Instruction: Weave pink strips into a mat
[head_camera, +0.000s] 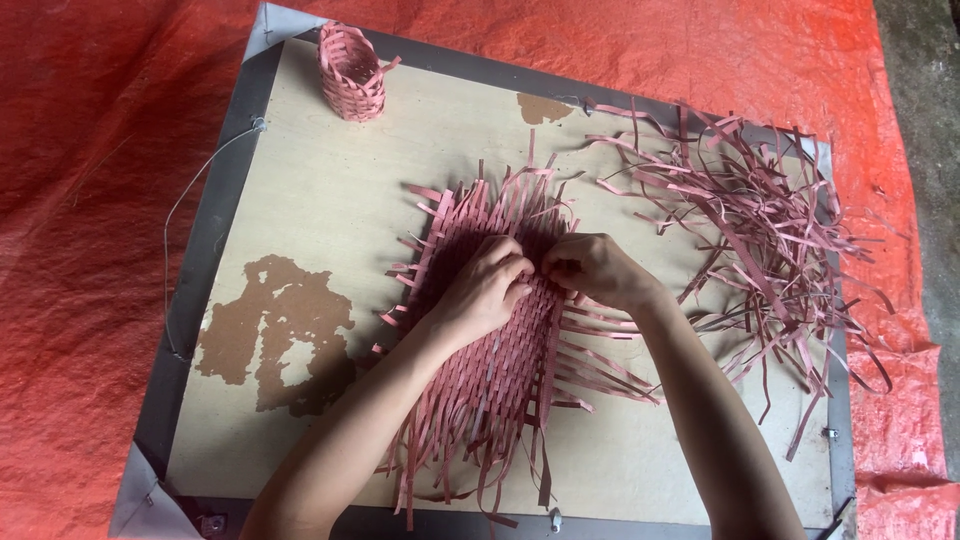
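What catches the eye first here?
Two hands, left hand and right hand, meet on a pink woven mat in the middle of a board. Loose pink strips pile up at the right, and a small woven basket stands at the far left corner.

Two bare forearms come into the picture from the bottom edge, one from about 7 o'clock and one from about 5 o'clock. The left hand (487, 290) and the right hand (598, 270) are both uncovered: no gloves, rings, watch or bracelets show on them. No sleeve reaches into view on either arm, which is bare from wrist to the frame's edge. The fingernails are too small to tell apart.
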